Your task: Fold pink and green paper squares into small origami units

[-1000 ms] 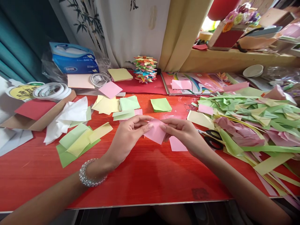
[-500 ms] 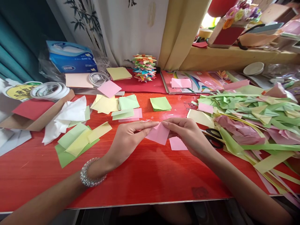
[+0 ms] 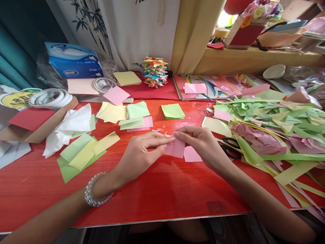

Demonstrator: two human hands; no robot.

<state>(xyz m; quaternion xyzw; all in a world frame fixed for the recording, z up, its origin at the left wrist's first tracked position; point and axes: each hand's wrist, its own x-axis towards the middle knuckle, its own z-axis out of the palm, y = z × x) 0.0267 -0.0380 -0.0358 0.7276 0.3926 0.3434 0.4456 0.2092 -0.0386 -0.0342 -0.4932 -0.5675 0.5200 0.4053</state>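
Note:
A small pink paper square, creased down its middle, hangs between my two hands over the red table. My right hand pinches its upper edge between thumb and index finger. My left hand is closed on the paper's left side, its fingertips meeting the right hand's. Just behind the right hand a second pink paper lies flat, partly covered. Beyond my hands are a green paper stack, pale green paper and yellow paper.
Black-handled scissors lie right of my right hand, beside a heap of folded green pieces and paper strips. A colourful folded-paper tower stands at the back. On the left are white tissue, a cardboard tray and green and yellow sheets.
The left hand's fingers have straightened and slid along the paper's top edge. The pink square has shifted slightly right and turned, and a crease now shows in it.

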